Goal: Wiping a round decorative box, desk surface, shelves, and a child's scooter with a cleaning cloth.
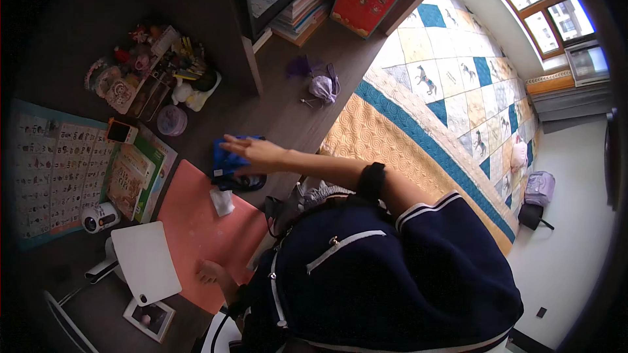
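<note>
My right hand (257,154) is over a blue fabric pouch (223,163) with black edging, fingers and thumb apart; it hides part of the pouch, and whether it touches it is unclear. A crumpled white tissue (222,202) lies beside the pouch on the salmon-pink desk mat (206,230). My left hand (210,272), slightly blurred, is at the lower part of the mat, its fingers loosely apart with nothing in them. Nearest to it is a white tablet (147,262) on a stand. A black band circles my right forearm.
Books (132,176), a small orange-framed device (121,131), a white camera-like device (99,217) and a framed photo (148,319) surround the mat. A cluttered organizer (149,90), round tub (172,120) and lilac drawstring pouch (322,89) stand further along. A bed (392,142) adjoins the desk.
</note>
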Motion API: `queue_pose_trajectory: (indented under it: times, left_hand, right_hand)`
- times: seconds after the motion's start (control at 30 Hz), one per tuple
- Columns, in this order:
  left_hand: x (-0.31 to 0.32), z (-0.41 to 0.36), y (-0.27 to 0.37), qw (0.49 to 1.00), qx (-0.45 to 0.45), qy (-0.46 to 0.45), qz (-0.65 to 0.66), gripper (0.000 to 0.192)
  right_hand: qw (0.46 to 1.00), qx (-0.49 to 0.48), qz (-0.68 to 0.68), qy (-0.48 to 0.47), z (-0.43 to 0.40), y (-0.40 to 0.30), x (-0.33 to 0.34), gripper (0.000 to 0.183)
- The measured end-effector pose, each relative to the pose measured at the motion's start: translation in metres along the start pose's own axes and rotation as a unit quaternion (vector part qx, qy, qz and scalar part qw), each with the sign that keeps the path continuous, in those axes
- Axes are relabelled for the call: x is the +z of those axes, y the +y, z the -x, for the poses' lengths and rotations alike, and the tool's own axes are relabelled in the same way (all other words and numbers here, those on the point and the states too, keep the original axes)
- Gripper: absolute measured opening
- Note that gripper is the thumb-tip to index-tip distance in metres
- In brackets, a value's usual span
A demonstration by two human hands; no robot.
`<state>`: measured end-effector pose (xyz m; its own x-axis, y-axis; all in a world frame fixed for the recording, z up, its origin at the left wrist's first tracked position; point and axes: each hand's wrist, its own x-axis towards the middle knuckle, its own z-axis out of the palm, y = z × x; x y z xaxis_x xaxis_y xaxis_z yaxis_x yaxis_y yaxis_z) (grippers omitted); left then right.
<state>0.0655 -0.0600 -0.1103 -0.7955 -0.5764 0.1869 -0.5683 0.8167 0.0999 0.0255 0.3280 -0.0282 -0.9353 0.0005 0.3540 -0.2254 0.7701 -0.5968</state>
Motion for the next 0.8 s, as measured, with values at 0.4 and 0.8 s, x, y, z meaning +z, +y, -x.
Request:
queue_pose_trajectory:
  times: [0.4,0.8]
  left_hand:
    - [0.022,-0.061,0.002,0.984,-0.152,-0.027,0.091,0.059]
    - [-0.102,-0.034,0.095,0.934,-0.046,-0.045,0.350,0.054]
  right_hand:
    - [0.794,0.523,0.057,0.305,0.106,0.197,-0.130,0.020]
    - [0.842,0.519,0.064,0.128,0.087,0.243,-0.113,0.019]
